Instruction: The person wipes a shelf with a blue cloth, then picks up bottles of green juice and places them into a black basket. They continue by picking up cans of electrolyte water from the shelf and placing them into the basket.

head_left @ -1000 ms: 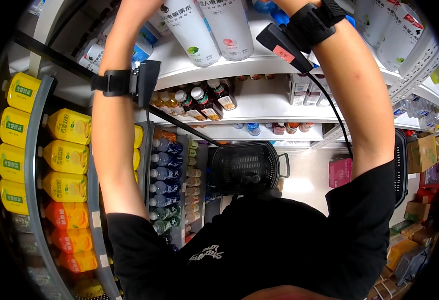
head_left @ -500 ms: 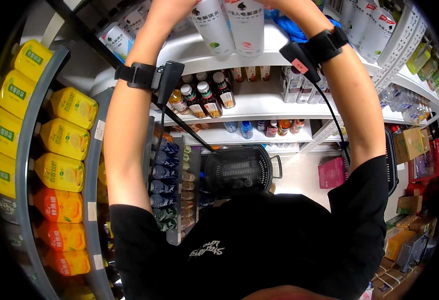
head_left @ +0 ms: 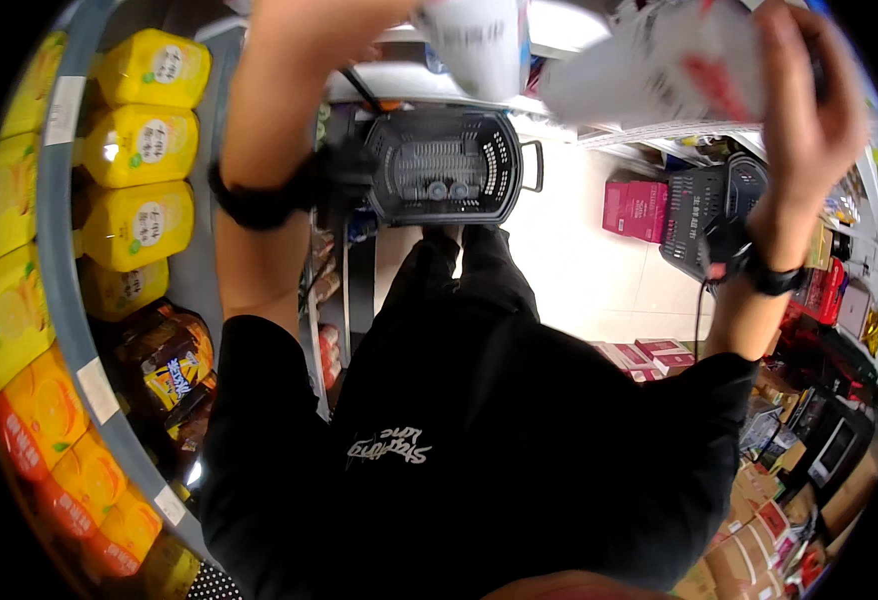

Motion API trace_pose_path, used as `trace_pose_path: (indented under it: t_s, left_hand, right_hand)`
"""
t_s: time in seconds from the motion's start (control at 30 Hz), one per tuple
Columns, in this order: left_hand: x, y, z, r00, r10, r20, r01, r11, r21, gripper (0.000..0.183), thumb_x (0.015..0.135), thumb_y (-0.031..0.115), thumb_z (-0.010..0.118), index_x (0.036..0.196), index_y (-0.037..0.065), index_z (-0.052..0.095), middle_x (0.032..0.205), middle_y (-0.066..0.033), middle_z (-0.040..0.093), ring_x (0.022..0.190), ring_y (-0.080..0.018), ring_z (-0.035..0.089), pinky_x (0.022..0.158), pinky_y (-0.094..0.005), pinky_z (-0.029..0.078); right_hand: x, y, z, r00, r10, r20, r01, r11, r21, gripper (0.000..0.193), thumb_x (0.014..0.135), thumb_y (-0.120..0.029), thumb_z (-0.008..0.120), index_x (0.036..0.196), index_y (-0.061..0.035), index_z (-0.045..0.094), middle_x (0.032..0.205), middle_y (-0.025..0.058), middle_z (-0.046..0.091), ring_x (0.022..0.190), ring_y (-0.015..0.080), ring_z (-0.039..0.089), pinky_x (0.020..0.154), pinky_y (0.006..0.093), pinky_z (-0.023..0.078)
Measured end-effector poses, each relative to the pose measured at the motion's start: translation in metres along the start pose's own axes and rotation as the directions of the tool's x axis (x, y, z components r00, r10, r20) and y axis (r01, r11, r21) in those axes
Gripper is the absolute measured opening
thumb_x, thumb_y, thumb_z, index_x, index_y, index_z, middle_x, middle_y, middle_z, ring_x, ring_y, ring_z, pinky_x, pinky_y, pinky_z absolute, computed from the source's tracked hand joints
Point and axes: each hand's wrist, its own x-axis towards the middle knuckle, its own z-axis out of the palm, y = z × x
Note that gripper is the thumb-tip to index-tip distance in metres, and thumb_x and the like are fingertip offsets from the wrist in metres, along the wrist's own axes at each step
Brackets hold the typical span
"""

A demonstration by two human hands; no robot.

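Observation:
At the top right my right hand (head_left: 809, 110) grips one end of a white drink bottle (head_left: 649, 70), which lies tilted on its side and is blurred by motion. A second white bottle (head_left: 479, 45) hangs at the top middle, held by my left hand (head_left: 384, 15); that hand is partly cut off by the upper edge, so its fingers show poorly. Both bottles are in the air, apart from each other. Beneath them, in front of my feet, stands a dark grey shopping basket (head_left: 509, 185) with a slatted inside and two round shapes at its near end.
At the left rises a grey-edged shelf (head_left: 79, 340) with yellow jugs (head_left: 144, 145) and orange packs (head_left: 79, 480). To the right are a pink box (head_left: 634, 208), another dark basket (head_left: 692, 215) and stacked cartons (head_left: 739, 540). White shelving crosses the far side.
My view has swung down and rightward. Both bottles have left the far shelf and come apart; the right one has tipped sideways with my right hand. The basket now sits higher in view.

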Motion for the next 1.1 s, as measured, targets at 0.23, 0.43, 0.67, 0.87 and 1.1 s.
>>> trace_pose_path:
  t_s: [0.23, 0.43, 0.67, 0.87, 1.1]
  left_hand:
    - [-0.202, -0.159, 0.085, 0.855, -0.467, 0.223, 0.393, 0.867, 0.307, 0.025, 0.085, 0.022, 0.074, 0.097, 0.005, 0.059, 0.087, -0.0128, 0.068, 0.066, -0.0218, 0.066, 0.055, -0.0332, 0.050]
    - [-0.379, -0.318, 0.162, 0.704, -0.676, 0.219, 0.563, 0.719, 0.409, 0.029, 0.083, 0.022, 0.073, 0.097, 0.005, 0.054, 0.091, -0.0190, 0.067, 0.077, -0.0389, 0.065, 0.067, -0.0453, 0.051]
    - [-0.512, -0.440, 0.213, 0.572, -0.796, 0.197, 0.612, 0.575, 0.543, 0.032, 0.082, 0.026, 0.073, 0.099, 0.006, 0.055, 0.091, -0.0166, 0.068, 0.086, -0.0389, 0.065, 0.073, -0.0474, 0.053]
    - [-0.572, -0.490, 0.240, 0.348, -0.860, 0.373, 0.625, 0.510, 0.591, 0.036, 0.085, 0.030, 0.072, 0.106, 0.006, 0.056, 0.099, -0.0165, 0.067, 0.095, -0.0369, 0.065, 0.078, -0.0468, 0.053]
    - [-0.612, -0.539, 0.278, 0.080, -0.822, 0.564, 0.505, 0.521, 0.688, 0.041, 0.088, 0.021, 0.070, 0.120, 0.003, 0.052, 0.117, -0.0182, 0.064, 0.107, -0.0379, 0.062, 0.086, -0.0469, 0.051]
  right_hand:
    - [-0.193, 0.035, 0.190, 0.793, 0.266, 0.548, -0.315, 0.949, -0.005, 0.021, 0.083, -0.024, 0.070, 0.085, -0.0049, 0.061, 0.077, 0.0120, 0.065, 0.069, 0.0295, 0.066, 0.061, 0.0381, 0.053]
    - [-0.392, 0.118, 0.335, 0.553, 0.454, 0.699, -0.542, 0.833, -0.112, 0.030, 0.082, -0.020, 0.072, 0.099, -0.0022, 0.055, 0.088, 0.0204, 0.065, 0.071, 0.0386, 0.065, 0.064, 0.0433, 0.052]
    - [-0.541, 0.176, 0.447, 0.293, 0.631, 0.719, -0.642, 0.687, -0.341, 0.037, 0.083, -0.020, 0.072, 0.106, 0.0008, 0.053, 0.101, 0.0245, 0.065, 0.091, 0.0428, 0.065, 0.078, 0.0482, 0.053]
    - [-0.616, 0.185, 0.505, 0.059, 0.570, 0.819, -0.521, 0.718, -0.462, 0.042, 0.080, -0.020, 0.074, 0.113, -0.0018, 0.054, 0.105, 0.0234, 0.066, 0.095, 0.0414, 0.065, 0.083, 0.0471, 0.054]
    - [-0.678, 0.211, 0.553, 0.064, 0.403, 0.913, -0.405, 0.847, -0.345, 0.033, 0.084, -0.012, 0.065, 0.112, -0.0006, 0.051, 0.089, 0.0235, 0.067, 0.086, 0.0409, 0.066, 0.074, 0.0495, 0.053]
